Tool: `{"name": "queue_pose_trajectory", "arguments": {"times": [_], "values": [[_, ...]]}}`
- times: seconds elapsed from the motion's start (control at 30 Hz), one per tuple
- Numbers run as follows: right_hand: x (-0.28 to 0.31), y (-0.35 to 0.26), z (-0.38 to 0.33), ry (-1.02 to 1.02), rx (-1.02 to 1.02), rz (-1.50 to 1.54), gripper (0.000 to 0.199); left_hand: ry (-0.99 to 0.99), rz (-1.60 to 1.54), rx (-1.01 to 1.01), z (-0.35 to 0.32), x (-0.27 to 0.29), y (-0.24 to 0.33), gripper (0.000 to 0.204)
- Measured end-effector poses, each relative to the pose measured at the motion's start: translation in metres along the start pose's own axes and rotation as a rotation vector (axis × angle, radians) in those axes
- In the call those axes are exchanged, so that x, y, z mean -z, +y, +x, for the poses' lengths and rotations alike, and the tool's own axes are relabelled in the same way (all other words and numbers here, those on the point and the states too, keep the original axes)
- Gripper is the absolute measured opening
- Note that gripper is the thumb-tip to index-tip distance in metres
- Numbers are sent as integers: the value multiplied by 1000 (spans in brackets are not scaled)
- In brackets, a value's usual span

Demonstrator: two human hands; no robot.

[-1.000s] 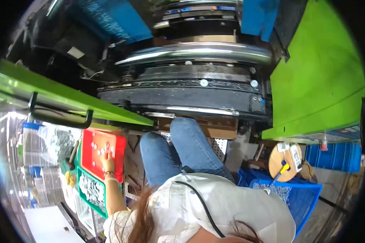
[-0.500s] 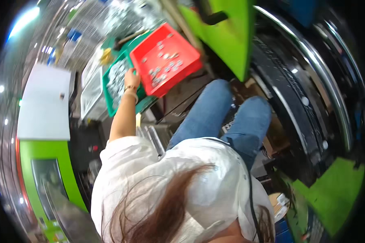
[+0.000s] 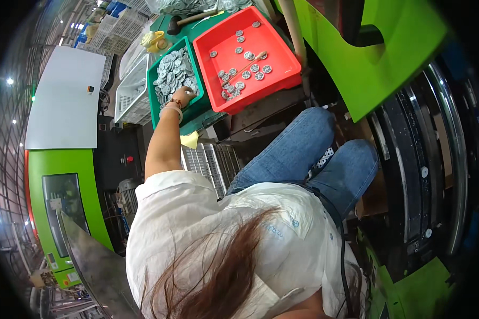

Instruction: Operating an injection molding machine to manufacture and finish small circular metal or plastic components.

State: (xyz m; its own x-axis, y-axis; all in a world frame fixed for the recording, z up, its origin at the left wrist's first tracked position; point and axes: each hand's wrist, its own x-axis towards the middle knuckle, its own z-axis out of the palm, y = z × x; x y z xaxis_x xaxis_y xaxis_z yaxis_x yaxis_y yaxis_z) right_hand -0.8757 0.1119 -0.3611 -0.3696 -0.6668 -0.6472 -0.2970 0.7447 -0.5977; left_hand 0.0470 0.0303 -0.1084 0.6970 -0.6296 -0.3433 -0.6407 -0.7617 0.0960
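My left hand (image 3: pixel 184 95), a bracelet on its wrist, is at the near right part of a green bin (image 3: pixel 152 98), low over its contents. The fingers are curled together; what they hold, if anything, is too small to name. Grey round parts (image 3: pixel 171 69) are heaped in this bin. Right beside it stands a red tray (image 3: pixel 282 80) with several small grey discs (image 3: pixel 255 68) with a spoked pattern, spread over its bottom. A thin stick (image 3: pixel 245 70) lies slantwise among them. My right hand is not in view.
A white crate (image 3: pixel 134 95) stands left of the green bin. Behind the bins lie a mallet (image 3: pixel 186 21), a yellow object (image 3: pixel 153 40) and bagged grey parts (image 3: pixel 183 5). A bright green machine panel (image 3: pixel 367 80) rises at the right. Below the bins stands a grey slatted crate (image 3: pixel 210 165).
The view has shifted, and the bins now appear larger and higher in it. My left hand has gone from between the bin and the tray to low inside the green bin.
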Motion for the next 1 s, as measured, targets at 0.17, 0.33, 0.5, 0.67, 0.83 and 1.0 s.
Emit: {"name": "queue_pose_trajectory", "arguments": {"times": [0.17, 0.33, 0.5, 0.67, 0.83, 1.0], "values": [[3, 4, 1, -4, -13, 11, 38, -62, 74, -126, -11, 18, 9, 33], [5, 7, -1, -10, -17, 36, 38, -357, -61, 157, -32, 42, 27, 38], [4, 11, 0, -18, 0, 60, 37, -433, -75, 277, -43, 48, 38, 62], [4, 13, -2, -25, 11, 87, 37, -362, -321, 387, -46, 42, 43, 65], [5, 16, -3, -32, 16, 103, 36, -384, 72, 146, -29, 37, 46, 62], [3, 17, -6, -28, 12, 126, 36, -212, 184, 69, -16, 27, 23, 47]]}}
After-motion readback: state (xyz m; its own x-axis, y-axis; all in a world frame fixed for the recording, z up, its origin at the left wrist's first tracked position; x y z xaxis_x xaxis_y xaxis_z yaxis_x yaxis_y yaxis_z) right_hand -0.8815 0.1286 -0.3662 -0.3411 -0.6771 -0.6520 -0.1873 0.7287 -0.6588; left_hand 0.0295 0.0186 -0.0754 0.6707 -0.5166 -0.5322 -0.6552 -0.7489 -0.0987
